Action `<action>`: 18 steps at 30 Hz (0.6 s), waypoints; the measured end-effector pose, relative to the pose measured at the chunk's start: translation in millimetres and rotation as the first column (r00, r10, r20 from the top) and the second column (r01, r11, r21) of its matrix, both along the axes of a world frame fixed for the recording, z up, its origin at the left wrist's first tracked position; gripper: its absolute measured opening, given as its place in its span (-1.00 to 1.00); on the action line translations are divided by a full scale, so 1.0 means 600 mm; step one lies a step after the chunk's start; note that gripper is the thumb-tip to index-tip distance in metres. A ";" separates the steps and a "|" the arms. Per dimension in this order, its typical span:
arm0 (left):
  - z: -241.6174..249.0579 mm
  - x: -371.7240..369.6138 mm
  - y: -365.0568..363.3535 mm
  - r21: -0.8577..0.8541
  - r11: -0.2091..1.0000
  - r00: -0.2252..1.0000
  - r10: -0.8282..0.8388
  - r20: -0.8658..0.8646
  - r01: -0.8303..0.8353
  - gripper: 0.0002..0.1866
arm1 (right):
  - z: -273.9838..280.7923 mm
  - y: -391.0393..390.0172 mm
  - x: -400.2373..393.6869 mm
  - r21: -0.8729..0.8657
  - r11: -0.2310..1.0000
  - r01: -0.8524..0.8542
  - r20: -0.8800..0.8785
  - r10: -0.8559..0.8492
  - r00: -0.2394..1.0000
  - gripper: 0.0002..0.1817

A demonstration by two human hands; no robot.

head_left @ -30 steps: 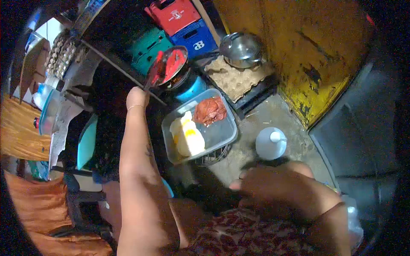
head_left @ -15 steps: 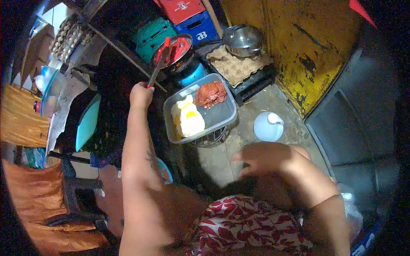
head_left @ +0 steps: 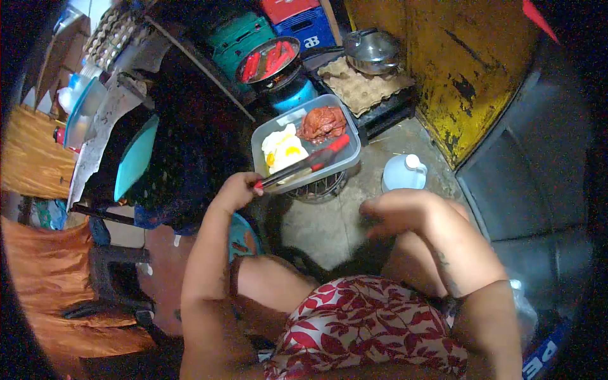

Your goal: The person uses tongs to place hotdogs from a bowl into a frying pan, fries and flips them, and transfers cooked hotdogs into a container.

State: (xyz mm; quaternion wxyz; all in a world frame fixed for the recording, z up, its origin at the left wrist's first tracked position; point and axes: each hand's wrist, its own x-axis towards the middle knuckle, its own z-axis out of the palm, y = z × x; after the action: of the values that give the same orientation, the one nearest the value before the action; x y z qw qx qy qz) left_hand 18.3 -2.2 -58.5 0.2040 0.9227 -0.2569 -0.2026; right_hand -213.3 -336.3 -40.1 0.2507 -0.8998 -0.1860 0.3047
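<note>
My left hand (head_left: pixel 239 192) is closed around the end of a pair of tongs (head_left: pixel 291 171). The tongs reach over the front side of a clear plastic container (head_left: pixel 351 152), their red end near its right corner. Inside the container lie fried eggs (head_left: pixel 282 151) with yellow yolks and, beside them, a pile of reddish meat (head_left: pixel 322 123). Over my right knee is my right hand (head_left: pixel 396 212), slightly blurred, fingers apart and nothing visible in it. A frying pan (head_left: pixel 269 81) with several red sausages sits on a burner behind the container.
A jug (head_left: pixel 404 172) stands on the floor near my right hand. A metal pot (head_left: pixel 372 50) and an egg-tray sheet (head_left: pixel 361 85) rest on a black stove at the back. Crates (head_left: pixel 299 33) are stacked behind. Yellow panel (head_left: pixel 453 76) at right, teal tray (head_left: pixel 136 157) at left.
My left hand has drawn the tongs back from the frying pan, and they now lie across above the container. My right hand has shifted slightly. The view has moved a little.
</note>
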 end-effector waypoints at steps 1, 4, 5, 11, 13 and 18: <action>-0.011 0.002 -0.011 0.107 0.993 0.997 -0.064 0.053 0.058 -0.55 | 0.012 0.003 -0.003 0.014 1.000 0.009 0.043 -0.010 0.999 -0.47; -0.055 0.036 -0.025 0.259 0.950 0.960 -0.222 0.169 0.174 -0.56 | -0.036 0.005 0.010 0.034 0.999 0.033 0.045 -0.035 0.998 -0.51; -0.063 0.048 -0.021 0.221 0.955 0.952 -0.242 0.189 0.199 -0.56 | -0.063 0.000 0.008 0.036 0.998 0.042 0.024 -0.042 0.999 -0.51; -0.032 0.027 -0.011 0.175 0.976 0.981 -0.151 0.121 0.129 -0.55 | -0.090 -0.007 0.011 0.313 0.915 0.253 -0.259 -0.174 0.950 -0.58; -0.015 0.031 -0.002 0.149 0.979 0.985 -0.151 0.082 0.138 -0.53 | -0.123 -0.019 0.009 0.288 0.942 0.171 -0.159 -0.129 0.979 -0.57; 0.028 0.054 -0.004 -0.206 0.978 0.950 0.086 0.300 -0.023 -0.59 | -0.059 -0.012 -0.010 0.146 0.989 0.024 0.193 -0.052 0.980 -0.35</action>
State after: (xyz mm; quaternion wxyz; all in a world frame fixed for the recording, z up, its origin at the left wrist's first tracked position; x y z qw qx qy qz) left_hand 50.6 -4.9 -41.9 0.2588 0.9245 -0.2788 -0.0241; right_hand -219.1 -343.7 -75.6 0.3007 -0.9087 -0.2138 0.1955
